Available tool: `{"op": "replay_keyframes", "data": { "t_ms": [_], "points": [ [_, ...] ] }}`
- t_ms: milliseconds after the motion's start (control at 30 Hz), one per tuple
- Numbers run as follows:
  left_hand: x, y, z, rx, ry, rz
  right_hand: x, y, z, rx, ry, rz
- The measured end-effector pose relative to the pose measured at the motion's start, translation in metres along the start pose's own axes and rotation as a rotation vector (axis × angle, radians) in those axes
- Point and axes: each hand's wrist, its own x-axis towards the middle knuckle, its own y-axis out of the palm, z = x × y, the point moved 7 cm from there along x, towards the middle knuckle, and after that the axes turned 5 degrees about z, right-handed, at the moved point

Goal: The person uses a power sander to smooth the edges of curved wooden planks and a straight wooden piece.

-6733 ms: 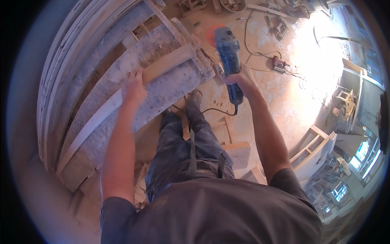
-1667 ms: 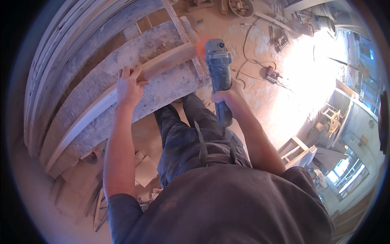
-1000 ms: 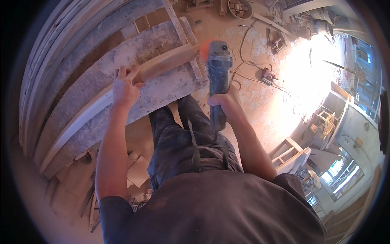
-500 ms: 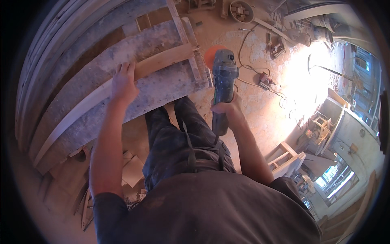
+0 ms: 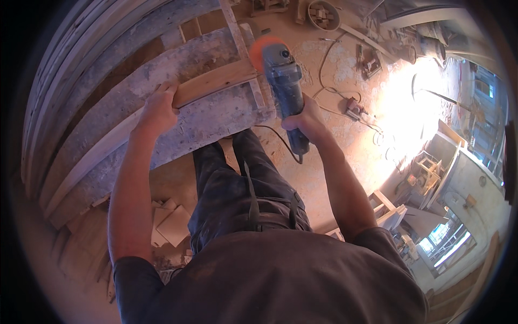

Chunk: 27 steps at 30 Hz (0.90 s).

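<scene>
My right hand [image 5: 309, 120] is wrapped around the body of a grey angle grinder [image 5: 287, 86], held upright with its head pointing away from me. The grinder's round orange disc [image 5: 259, 49] is at the far end of a long curved wooden strip [image 5: 216, 81]; whether they touch I cannot tell. My left hand [image 5: 157, 112] grips that strip near its middle, fingers over the far edge. Beneath it is a stained, dusty workbench top [image 5: 216, 116]. A narrow wooden batten [image 5: 233, 27] crosses the bench near the strip's end.
More long curved boards [image 5: 70, 59] lie stacked at the left. A power cord [image 5: 278, 135] trails from the grinder's lower end. On the dusty floor are a red-and-grey power tool [image 5: 353, 109] with its cable, and a round tub [image 5: 339, 22] of wood blocks. Wooden frames [image 5: 426, 175] stand at the right.
The grinder has moved left and away from me, tilting so its disc reaches the strip's end. My left hand has shifted slightly toward me and tightened around the strip.
</scene>
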Motion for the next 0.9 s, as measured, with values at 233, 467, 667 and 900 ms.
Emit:
{"op": "replay_keyframes", "data": {
  "t_ms": [233, 467, 667, 900],
  "points": [
    [0.002, 0.000, 0.000, 0.000, 0.027, -0.006, 0.003, -0.005, -0.008, 0.008, 0.004, 0.030],
    [0.000, 0.002, 0.000, -0.015, 0.018, -0.045, 0.014, -0.013, 0.022, -0.077, -0.028, 0.065],
    [-0.001, -0.003, -0.004, -0.036, -0.015, -0.012, 0.007, -0.011, 0.009, -0.001, -0.006, 0.045],
    [0.013, -0.003, 0.005, -0.031, -0.013, 0.131, 0.015, -0.009, 0.021, 0.018, -0.017, -0.036]
  ]
}}
